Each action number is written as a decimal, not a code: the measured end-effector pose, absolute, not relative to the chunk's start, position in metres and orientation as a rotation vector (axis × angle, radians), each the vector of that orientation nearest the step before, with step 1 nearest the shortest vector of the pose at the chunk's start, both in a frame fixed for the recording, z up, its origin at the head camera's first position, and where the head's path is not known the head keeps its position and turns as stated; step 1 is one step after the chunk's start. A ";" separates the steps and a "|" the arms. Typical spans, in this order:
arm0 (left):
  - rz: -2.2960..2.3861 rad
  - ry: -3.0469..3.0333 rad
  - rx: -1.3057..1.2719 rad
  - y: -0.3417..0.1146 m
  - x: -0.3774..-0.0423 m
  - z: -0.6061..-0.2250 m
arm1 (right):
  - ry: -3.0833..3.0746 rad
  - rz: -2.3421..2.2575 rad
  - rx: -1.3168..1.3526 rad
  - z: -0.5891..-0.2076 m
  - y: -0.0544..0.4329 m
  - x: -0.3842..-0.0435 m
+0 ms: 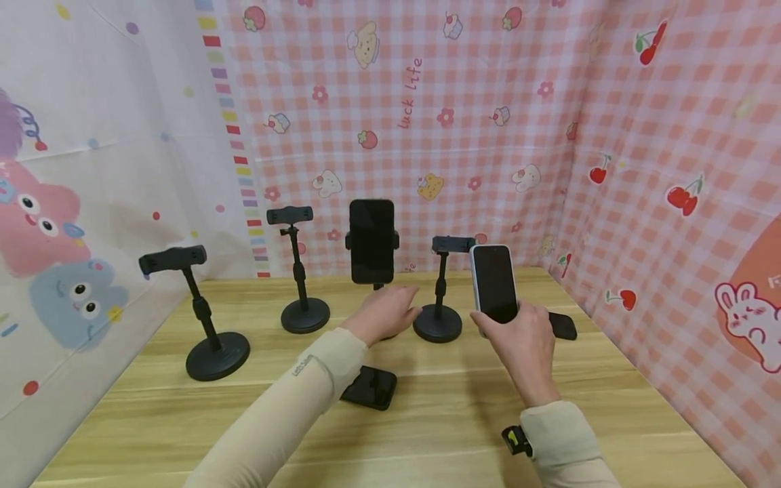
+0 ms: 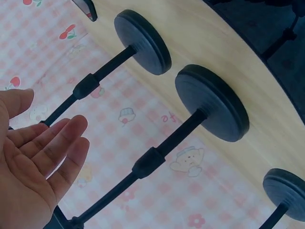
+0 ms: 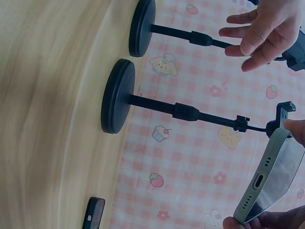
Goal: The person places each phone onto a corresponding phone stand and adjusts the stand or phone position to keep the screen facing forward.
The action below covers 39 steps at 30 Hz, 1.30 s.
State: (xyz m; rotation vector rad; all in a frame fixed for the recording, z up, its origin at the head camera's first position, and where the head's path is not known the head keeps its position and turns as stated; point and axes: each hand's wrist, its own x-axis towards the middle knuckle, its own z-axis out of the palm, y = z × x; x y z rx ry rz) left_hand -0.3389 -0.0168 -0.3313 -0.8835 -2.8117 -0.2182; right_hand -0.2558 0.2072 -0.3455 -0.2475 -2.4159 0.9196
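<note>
While a pale-edged phone (image 1: 495, 281) is pinched by the right grip (image 1: 521, 342), thumb opposing fingers, a stand (image 1: 441, 287) rises at its nine o'clock, a dark phone (image 1: 564, 326) lies on the counter (image 1: 439, 427) at four, a second phone (image 1: 373, 388) at eight. The left grip (image 1: 389, 312), loosely spread and empty, hangs near six o'clock of a mounted phone (image 1: 372, 240).

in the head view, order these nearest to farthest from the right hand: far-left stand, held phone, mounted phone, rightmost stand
1. Held phone: in the right hand
2. Rightmost stand: just left of that hand
3. Mounted phone: farther left, upright
4. Far-left stand: at the row's left end
</note>
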 end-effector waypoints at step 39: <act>-0.617 -2.542 -0.662 0.030 -0.353 -0.284 | -2.374 0.945 -0.170 -0.323 0.188 -0.268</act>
